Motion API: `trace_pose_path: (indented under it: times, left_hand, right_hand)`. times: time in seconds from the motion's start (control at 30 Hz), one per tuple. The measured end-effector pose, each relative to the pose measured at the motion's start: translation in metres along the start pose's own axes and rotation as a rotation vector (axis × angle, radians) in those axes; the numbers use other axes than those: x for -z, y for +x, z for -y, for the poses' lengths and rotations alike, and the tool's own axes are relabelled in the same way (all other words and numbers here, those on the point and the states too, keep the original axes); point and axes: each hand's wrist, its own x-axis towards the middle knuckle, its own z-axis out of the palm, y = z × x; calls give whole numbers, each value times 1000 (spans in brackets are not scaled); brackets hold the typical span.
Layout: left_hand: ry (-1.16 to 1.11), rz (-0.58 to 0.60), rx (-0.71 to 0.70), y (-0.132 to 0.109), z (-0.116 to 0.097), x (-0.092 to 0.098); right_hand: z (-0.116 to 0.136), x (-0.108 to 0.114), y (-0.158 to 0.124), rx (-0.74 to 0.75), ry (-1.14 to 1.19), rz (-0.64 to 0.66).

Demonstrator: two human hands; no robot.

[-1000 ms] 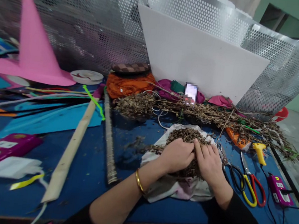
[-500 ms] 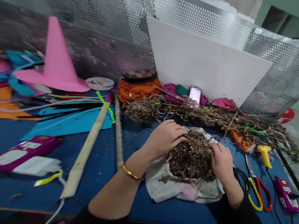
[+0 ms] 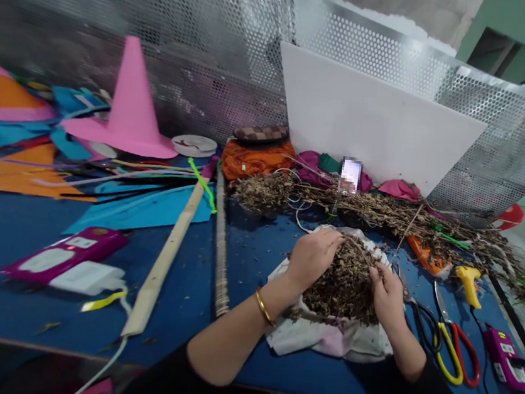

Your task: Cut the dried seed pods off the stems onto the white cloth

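A heap of dry brown plant bits (image 3: 344,285) lies on a white cloth (image 3: 322,336) on the blue table (image 3: 18,296). My left hand (image 3: 312,256), with a gold bangle at the wrist, is curled against the heap's left and top side. At the heap's right side my right hand (image 3: 387,290) has its fingers bent and pinched into the plant bits. Both hands press against the pile from opposite sides.
Dried stalks (image 3: 384,208) lie behind the cloth. Scissors (image 3: 453,336), a yellow glue gun (image 3: 468,280) and a purple device (image 3: 507,358) are at the right. A wooden stick (image 3: 165,258), a rod (image 3: 222,240), a pink cone (image 3: 131,103), coloured sheets and a perforated metal screen (image 3: 212,58) are also present.
My hands were together on top of the heap, then spread to its two sides. The left hand has drawn in closer to the pile. The view has shifted to the left.
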Motion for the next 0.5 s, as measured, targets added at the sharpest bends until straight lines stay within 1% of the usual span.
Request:
trace_pose_path:
  times: [0.1,0.2,0.27,0.33,0.43,0.5]
  left_hand:
    - [-184,-15,165,0,-9,-1]
    - [-397,13,276,2,-14,0]
    - [-556,51,289,5,-13,2]
    - [-663,99,274,7,-10,5]
    - [-697,162,262,8,-7,6]
    - [-714,197,268,6,-10,3]
  right_hand:
    - [5,-9,-7,-84,122,47]
    - [10,-10,-10,-135,194,32]
    - [13,-7,-8,-161,254,23]
    - [15,-3,-4,-197,327,9]
    - [18,2,0,-232,402,-37]
    - [18,1,-1,-249,437,-23]
